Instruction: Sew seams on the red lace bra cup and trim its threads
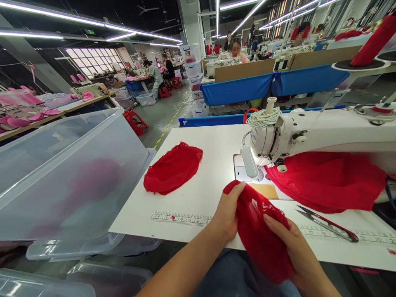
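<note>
Red cloth (258,235) in the grip of both hands (225,216), snips (338,227) near, sewing machine (324,132) just beyond.

A white, flat table (188,206) carries a white metal sewing machine (334,130) at its right side. A flat, oval red fabric piece (173,169) lies left of the machine. A broad red fabric pile (328,177) lies under the machine arm; slim red-and-silver metal snips (329,224) lie before the pile. Before the machine head, a gathered red fabric piece (258,231) is between left hand (227,214) and right hand (287,243). A large translucent plastic bin (130,152) stands left of the table.
</note>
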The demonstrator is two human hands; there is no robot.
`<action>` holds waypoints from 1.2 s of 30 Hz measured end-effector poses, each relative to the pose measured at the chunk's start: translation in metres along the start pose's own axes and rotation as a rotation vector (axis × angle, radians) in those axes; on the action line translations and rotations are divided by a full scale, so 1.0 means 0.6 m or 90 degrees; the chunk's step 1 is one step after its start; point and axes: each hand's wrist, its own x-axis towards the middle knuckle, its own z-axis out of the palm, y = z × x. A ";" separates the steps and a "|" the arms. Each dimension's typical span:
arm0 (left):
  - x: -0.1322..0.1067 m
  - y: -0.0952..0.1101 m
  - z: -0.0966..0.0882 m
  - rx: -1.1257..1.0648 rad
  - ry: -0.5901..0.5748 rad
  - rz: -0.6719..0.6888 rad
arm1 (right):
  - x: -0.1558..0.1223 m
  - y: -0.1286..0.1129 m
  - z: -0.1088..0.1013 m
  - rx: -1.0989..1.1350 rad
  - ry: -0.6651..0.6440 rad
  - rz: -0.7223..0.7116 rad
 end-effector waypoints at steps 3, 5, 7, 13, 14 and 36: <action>0.002 0.012 -0.002 -0.023 0.017 -0.064 | 0.002 0.007 -0.012 -0.011 0.025 -0.013; 0.000 0.014 -0.005 0.009 -0.029 -0.044 | 0.003 0.009 -0.016 -0.033 0.026 -0.026; -0.005 0.012 -0.007 0.070 -0.091 -0.002 | 0.002 0.009 -0.014 -0.071 0.009 -0.039; -0.017 0.007 -0.016 0.146 -0.144 0.032 | 0.003 -0.004 -0.005 -0.106 -0.038 -0.046; -0.018 0.008 -0.017 0.141 -0.152 0.034 | 0.003 -0.005 -0.005 -0.096 -0.040 -0.033; -0.002 -0.001 -0.020 0.059 -0.087 -0.018 | 0.018 0.023 -0.009 -0.036 0.029 -0.115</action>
